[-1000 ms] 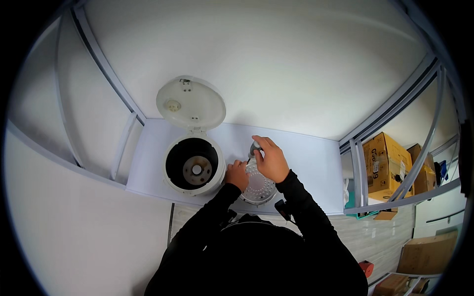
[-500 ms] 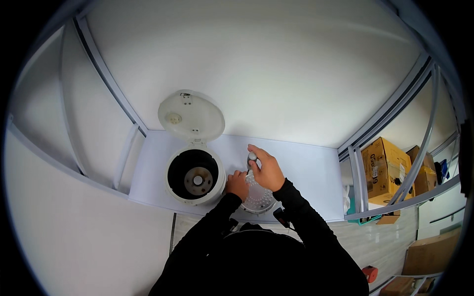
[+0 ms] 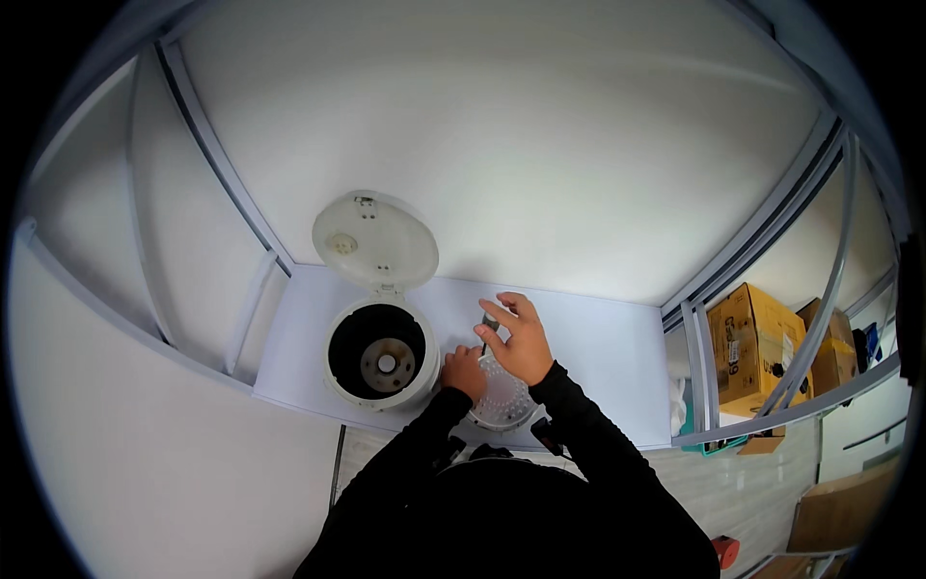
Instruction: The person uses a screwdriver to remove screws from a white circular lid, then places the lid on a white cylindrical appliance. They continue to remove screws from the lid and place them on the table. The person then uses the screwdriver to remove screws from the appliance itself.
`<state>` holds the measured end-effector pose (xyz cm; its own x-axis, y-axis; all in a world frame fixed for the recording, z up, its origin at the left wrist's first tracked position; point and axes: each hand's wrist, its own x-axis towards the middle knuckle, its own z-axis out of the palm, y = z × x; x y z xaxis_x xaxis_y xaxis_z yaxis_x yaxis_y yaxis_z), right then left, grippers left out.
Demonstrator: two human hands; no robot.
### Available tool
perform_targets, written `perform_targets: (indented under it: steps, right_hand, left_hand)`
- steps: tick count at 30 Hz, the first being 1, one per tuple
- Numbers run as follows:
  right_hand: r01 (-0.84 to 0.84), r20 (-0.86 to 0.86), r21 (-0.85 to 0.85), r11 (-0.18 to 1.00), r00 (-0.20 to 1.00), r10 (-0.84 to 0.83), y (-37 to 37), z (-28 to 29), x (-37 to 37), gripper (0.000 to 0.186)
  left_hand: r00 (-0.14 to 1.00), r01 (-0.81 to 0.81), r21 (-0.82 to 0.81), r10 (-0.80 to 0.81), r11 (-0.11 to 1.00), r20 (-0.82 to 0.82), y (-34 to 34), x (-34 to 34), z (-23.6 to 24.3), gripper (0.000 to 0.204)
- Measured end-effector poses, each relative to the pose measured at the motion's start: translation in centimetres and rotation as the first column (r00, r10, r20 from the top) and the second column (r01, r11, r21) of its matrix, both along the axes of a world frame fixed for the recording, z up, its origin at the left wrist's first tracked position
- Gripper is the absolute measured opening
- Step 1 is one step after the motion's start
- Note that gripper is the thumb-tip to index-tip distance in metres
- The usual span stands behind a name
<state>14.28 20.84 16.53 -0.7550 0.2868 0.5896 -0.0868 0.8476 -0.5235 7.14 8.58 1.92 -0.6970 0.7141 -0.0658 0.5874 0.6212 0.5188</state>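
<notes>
My right hand [image 3: 521, 345] is above a pale round plate with rows of small dots [image 3: 503, 396], its thumb and fingers curled loosely around the grey handle of a screwdriver [image 3: 491, 317]. The tool stands nearly upright, and its thin shaft runs down toward the plate's far edge; the tip is hidden. Against the plate's left edge, my left hand [image 3: 465, 373] has its fingers bent and closed, close to the shaft. What exactly those fingers grip is covered. Just left of it stands a white rice cooker [image 3: 433, 372], its lid [image 3: 386, 241] raised and its dark inside showing a round metal heating plate [image 3: 387, 365].
Both hands work over a white tabletop [image 3: 608, 376] with a pale wall behind it. Grey metal frame bars [image 3: 712, 367] border the right end. Beyond them are yellow-brown cardboard boxes [image 3: 752, 347] and a teal basket [image 3: 714, 446]. A red object [image 3: 725, 551] is on the floor.
My right hand's fingers have loosened and shifted around the screwdriver's handle. My left hand stays at the plate's edge. The whole view has shifted slightly.
</notes>
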Motion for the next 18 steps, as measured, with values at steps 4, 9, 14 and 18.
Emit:
perform_targets:
  steps: [4, 9, 14, 18]
  right_hand:
    - [-0.056, 0.09, -0.201, 0.978, 0.993, 0.076, 0.3, 0.5, 0.1, 0.04]
    - [-0.084, -0.043, -0.101, 0.991, 0.996, 0.08, 0.4, 0.2, -0.4, 0.039]
    - [-0.109, 0.2, -0.116, 0.987, 0.971, 0.131, 0.9, 1.0, 0.1, 0.039]
    - [-0.23, -0.053, -0.229, 0.946, 0.973, 0.224, 0.6, 0.5, -0.5, 0.035]
  left_hand:
    - [0.998, -0.05, 0.045, 0.051, 0.998, -0.023, 0.1, 0.3, -0.3, 0.049]
    - [0.997, -0.074, 0.032, 0.075, 0.997, -0.024, 0.6, 0.2, -0.1, 0.044]
    - [0.998, -0.056, -0.043, 0.056, 0.998, 0.007, 0.9, -0.3, 0.2, 0.041]
    - [0.994, -0.083, -0.031, 0.085, 0.996, 0.066, 1.2, -0.4, 0.5, 0.037]
